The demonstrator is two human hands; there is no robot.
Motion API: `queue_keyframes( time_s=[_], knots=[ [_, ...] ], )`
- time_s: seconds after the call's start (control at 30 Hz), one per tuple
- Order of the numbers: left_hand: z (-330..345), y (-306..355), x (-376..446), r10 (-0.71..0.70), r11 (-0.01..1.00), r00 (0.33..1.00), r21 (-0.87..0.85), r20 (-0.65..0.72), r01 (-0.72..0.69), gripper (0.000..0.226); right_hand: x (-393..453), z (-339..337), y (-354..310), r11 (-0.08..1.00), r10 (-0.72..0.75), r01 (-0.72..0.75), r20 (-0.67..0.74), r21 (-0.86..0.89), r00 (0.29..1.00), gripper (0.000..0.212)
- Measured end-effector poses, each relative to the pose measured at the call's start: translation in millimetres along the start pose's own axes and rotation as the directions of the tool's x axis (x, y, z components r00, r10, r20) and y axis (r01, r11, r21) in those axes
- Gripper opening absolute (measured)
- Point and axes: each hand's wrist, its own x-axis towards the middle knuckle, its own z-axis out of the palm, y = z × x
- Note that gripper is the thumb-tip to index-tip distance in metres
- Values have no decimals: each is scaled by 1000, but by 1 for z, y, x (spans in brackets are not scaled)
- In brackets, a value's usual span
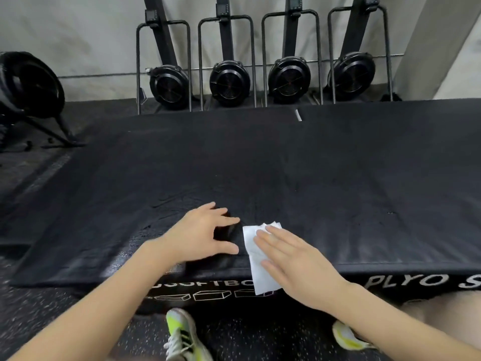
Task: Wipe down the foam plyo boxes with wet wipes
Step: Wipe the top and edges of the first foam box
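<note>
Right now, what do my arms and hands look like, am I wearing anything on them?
Both arms are bare from the hands up to the frame edge: no sleeves, gloves, watch or rings visible. The left hand and right hand show nothing worn. No markings show on either forearm.

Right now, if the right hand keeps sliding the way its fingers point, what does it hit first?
The right hand lies flat on the wet wipe, fingers aimed up-left. First in that line is the left hand, which rests on the plyo box top close beside the wipe. Depth looks shared, since both sit on the same surface.
</note>
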Motion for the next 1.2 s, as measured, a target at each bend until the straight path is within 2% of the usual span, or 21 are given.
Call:
queue_keyframes(
  time_s=[0.07, 0.17, 0.23, 0.33, 0.43, 0.63, 0.8, 0.9, 1.1, 1.2],
  knots=[
    [-12, 11, 22, -24, 999, 987, 38, 157, 19, 98, 1, 15, -5, 999, -23, 25, 44, -48, 999, 52],
    [-15, 37, 45, -4, 981, 969, 191, 247, -44, 120, -8, 28, -9, 993, 3, 3, 43, -118, 999, 56],
    [-9, 48, 54, -63, 956, 950, 292, 306, -31, 132, -15, 29, -2, 987, 30, -28, 9, -159, 1000, 57],
    [-3, 47, 60, -119, 957, 929, 291, 349, 13, 144, -33, 29, 16, 974, 88, -87, -2, -209, 996, 57],
    [-4, 41, 61, -106, 968, 926, 251, 361, 13, 148, -52, 20, 33, 959, 178, -182, -41, -218, 983, 56],
    [-7, 48, 77, -152, 944, 920, 328, 362, 27, 154, -64, 21, 31, 922, 337, -343, -62, -179, 939, 52],
    [-1, 55, 90, -206, 905, 907, 424, 368, 34, 160, -32, 34, -6, 947, 280, -279, -19, -157, 960, 54],
    [-4, 52, 88, -197, 919, 907, 393, 371, 39, 158, -23, 32, -6, 961, 222, -219, -4, -166, 975, 54],
    [-3, 59, 90, -210, 905, 901, 424, 380, 32, 156, -57, 15, 50, 911, 388, -371, 66, -182, 919, 59],
    [-1, 60, 91, -216, 891, 902, 454, 374, 25, 158, -69, 13, 48, 954, 254, -229, 117, -194, 960, 55]
  ],
)
